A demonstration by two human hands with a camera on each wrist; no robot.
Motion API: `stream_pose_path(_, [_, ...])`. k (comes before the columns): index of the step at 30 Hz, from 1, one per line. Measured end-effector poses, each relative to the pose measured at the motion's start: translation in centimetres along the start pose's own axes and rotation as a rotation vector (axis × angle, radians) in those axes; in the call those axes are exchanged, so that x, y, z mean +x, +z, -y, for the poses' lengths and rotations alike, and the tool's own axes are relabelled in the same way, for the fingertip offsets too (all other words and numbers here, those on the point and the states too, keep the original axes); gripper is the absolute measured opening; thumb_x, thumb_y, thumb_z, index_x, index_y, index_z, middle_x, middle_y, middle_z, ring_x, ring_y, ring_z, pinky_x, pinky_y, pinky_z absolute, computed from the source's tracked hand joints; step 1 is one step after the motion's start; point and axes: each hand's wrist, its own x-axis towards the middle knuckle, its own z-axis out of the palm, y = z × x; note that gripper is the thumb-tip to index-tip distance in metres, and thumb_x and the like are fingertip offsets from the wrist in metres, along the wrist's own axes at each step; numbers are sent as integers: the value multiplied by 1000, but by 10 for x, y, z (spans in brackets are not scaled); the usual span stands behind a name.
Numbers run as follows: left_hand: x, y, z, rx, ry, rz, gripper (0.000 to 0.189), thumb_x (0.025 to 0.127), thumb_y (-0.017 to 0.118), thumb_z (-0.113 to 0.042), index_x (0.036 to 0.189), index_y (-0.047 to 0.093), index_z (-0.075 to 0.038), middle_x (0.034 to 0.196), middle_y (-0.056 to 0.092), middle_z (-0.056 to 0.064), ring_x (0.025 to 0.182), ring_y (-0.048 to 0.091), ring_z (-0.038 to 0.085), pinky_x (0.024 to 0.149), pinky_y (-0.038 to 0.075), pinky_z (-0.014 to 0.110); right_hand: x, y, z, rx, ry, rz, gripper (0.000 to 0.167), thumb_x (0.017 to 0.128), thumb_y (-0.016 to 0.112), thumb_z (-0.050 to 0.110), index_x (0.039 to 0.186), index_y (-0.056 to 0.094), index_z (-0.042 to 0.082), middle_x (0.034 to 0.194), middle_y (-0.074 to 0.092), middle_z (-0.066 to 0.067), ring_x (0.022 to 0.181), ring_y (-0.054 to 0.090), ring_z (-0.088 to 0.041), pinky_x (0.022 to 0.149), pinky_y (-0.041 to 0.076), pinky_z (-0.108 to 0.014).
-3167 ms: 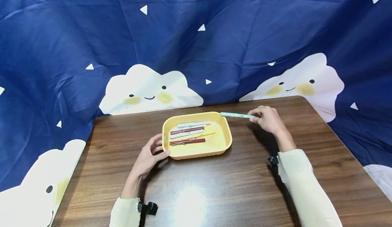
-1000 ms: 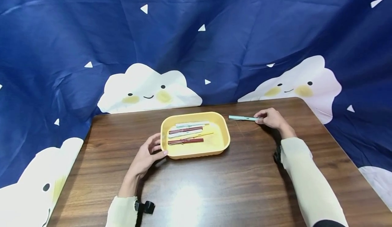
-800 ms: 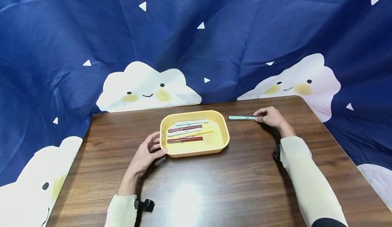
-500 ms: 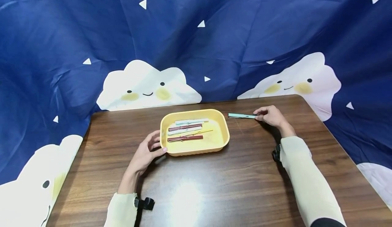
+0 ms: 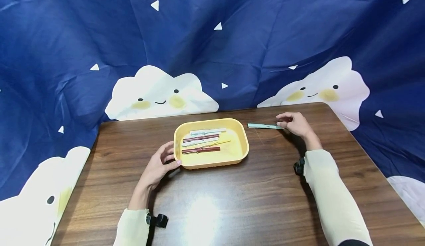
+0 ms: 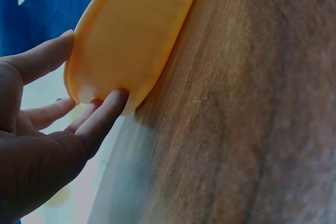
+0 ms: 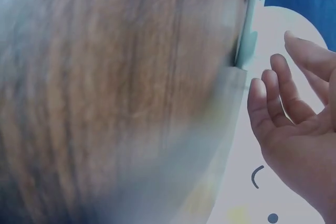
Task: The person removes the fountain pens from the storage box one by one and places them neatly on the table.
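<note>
A yellow tray (image 5: 229, 161) stands on the table with several pens inside, among them a dark red pen (image 5: 207, 149) at the front and a pale pen (image 5: 207, 132) at the back. My left hand (image 5: 158, 167) holds the tray's front left corner; in the left wrist view its fingertips touch the tray wall (image 6: 126, 35). A mint-green pen (image 5: 262, 126) lies on the table right of the tray. My right hand (image 5: 295, 123) is over its right end, and the right wrist view shows a gap between the loosely bent fingers and the pen (image 7: 251, 30).
The brown wooden table (image 5: 259, 201) ends at the back against a blue curtain (image 5: 245, 47) printed with white clouds. Black cameras are strapped at the left wrist (image 5: 161, 220) and right wrist (image 5: 299, 166).
My right hand lowered the mint-green pen from the tray's back right corner onto the table, then let go of it just now. My left hand stays at the tray.
</note>
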Motion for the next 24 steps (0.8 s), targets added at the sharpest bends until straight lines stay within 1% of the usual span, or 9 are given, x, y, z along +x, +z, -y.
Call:
stream_pose_path(3, [-1, 1, 0, 0, 1, 3, 78, 87, 74, 5, 154, 35, -3, 141, 49, 27, 126, 52, 41, 88, 53, 24, 0, 2, 1, -29, -21, -19, 33, 92, 71, 2, 120, 64, -12, 88, 69, -16, 64, 59, -14, 57, 48, -25])
stream_pose_path(7, [0, 1, 0, 10, 11, 8, 78, 87, 75, 4, 154, 35, -4, 141, 50, 27, 126, 52, 41, 88, 53, 25, 1, 4, 3, -59, -44, -42, 33, 92, 71, 4, 121, 65, -11, 101, 69, -22, 77, 57, -6, 66, 46, -19])
stream_pose_path(10, [0, 0, 0, 16, 18, 4, 78, 87, 76, 4, 154, 36, -4, 140, 51, 26, 125, 53, 41, 88, 53, 25, 0, 5, 6, -53, -53, -48, 36, 92, 71, 6, 123, 64, -11, 108, 68, -28, 82, 56, -4, 70, 45, -16])
stream_pose_path(14, [0, 0, 1, 21, 10, 3, 78, 87, 76, 4, 154, 36, -4, 141, 50, 27, 125, 52, 41, 88, 53, 25, -2, 7, 12, -32, -63, -41, 42, 92, 72, 8, 127, 61, -12, 115, 65, -33, 86, 57, -1, 75, 45, -13])
stream_pose_path(18, [0, 1, 1, 21, -2, 5, 78, 87, 76, 3, 154, 36, -4, 141, 50, 26, 126, 52, 40, 88, 53, 25, -6, 9, 20, -7, -60, -29, 46, 92, 73, 6, 132, 57, -12, 117, 64, -33, 89, 59, -2, 76, 46, -12])
stream_pose_path(24, [1, 1, 0, 12, -1, 10, 77, 87, 75, 3, 154, 36, -4, 142, 50, 25, 126, 52, 39, 88, 52, 24, -6, 15, 34, 21, -76, -29, 54, 92, 75, 7, 138, 53, -8, 121, 63, -31, 95, 61, -12, 78, 46, -14])
